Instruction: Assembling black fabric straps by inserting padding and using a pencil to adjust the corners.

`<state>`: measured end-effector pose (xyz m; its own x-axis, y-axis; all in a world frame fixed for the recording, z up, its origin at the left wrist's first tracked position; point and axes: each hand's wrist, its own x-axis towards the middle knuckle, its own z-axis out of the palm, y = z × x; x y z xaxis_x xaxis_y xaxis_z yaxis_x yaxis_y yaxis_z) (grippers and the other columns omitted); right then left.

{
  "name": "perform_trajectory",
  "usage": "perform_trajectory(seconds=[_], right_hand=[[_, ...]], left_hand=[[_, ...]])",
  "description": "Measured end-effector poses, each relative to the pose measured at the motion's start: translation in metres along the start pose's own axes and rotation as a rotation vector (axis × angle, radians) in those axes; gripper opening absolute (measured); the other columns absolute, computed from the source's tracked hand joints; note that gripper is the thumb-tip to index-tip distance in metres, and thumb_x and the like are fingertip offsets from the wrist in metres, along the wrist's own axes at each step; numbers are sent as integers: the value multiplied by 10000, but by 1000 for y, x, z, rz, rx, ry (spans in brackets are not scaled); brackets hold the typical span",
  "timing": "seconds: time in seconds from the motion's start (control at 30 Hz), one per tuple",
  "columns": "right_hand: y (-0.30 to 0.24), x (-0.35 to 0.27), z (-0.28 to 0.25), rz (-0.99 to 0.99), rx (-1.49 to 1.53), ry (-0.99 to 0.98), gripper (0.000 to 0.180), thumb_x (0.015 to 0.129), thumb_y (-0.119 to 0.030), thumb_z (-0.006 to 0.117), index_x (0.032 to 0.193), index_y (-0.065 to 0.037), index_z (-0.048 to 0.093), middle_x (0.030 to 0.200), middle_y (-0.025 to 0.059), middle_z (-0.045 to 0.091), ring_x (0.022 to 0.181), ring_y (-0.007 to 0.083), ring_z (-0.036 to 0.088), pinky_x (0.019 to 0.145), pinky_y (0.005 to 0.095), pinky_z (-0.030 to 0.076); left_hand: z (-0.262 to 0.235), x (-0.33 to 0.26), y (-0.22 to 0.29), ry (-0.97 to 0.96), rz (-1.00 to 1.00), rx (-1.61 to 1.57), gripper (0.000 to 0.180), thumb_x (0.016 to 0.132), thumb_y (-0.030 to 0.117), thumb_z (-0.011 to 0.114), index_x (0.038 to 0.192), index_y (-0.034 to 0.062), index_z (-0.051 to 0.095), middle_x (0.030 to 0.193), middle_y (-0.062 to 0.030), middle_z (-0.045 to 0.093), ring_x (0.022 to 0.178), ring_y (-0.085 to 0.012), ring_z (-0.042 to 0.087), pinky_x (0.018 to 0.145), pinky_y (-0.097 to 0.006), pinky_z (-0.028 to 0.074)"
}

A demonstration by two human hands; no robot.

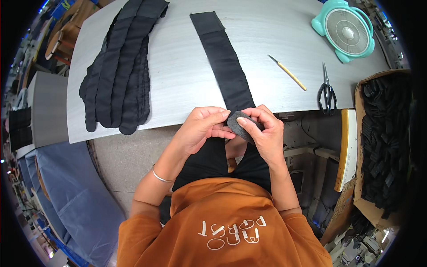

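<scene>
top: orange short-sleeved T-shirt (222,222), loose fit, sleeves end above the elbows
print: pale cream block lettering on the chest, two rows, seen upside down from the head view
trousers: black (213,160), visible between the forearms below the shirt collar area
forearms: bare, no sleeves, no gloves
left wrist: thin silver bangle (161,177), plain metal, single band
right wrist: nothing worn that shows
left hand (202,127): bare, no rings visible, nails short
right hand (264,129): bare, no rings visible, thumbnail short and unpainted
shoes, face: out of frame
</scene>
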<state>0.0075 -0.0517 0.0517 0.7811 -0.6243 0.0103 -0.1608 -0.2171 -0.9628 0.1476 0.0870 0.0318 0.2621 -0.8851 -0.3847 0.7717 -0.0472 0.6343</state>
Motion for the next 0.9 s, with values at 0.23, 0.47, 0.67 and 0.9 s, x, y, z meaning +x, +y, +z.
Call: perform_trajectory(seconds=[0.23, 0.47, 0.67, 0.9], right_hand=[[-2, -4, -5, -44, -54, -14, 184, 766, -82, 818, 920, -24, 735, 770, 1, 576, 663, 63, 517, 599, 218, 418], [6, -10, -5, -5, 64, -51, 184, 780, -81, 807, 902, -15, 686, 811, 23, 622, 711, 90, 595, 645, 233, 479], [-2, -13, -13, 189, 131, -104, 161, 811, -92, 780, 914, -11, 686, 840, 47, 684, 741, 78, 618, 659, 243, 499], [-24, -16, 1, 237, 86, -137, 147, 842, -75, 740, 958, 8, 706, 812, 46, 694, 742, 92, 628, 679, 246, 512]], left_hand=[[-7, -1, -4, -92, -82, 9, 258, 973, 203, 633, 1083, -26, 676, 1009, -112, 705, 897, -180, 702, 807, -321, 612], [-4, -3, -9, -61, -19, 236, 136, 962, 147, 635, 1038, 44, 681, 948, -2, 671, 836, -76, 588, 781, -236, 486], [15, -2, -11, -78, 33, 293, 71, 987, 112, 569, 1007, 56, 607, 942, 40, 587, 874, -41, 516, 803, -216, 448], [9, -19, -20, 81, 316, 772, 180, 942, 44, 476, 1072, 6, 593, 982, -71, 590, 945, -164, 551, 874, -308, 462]])
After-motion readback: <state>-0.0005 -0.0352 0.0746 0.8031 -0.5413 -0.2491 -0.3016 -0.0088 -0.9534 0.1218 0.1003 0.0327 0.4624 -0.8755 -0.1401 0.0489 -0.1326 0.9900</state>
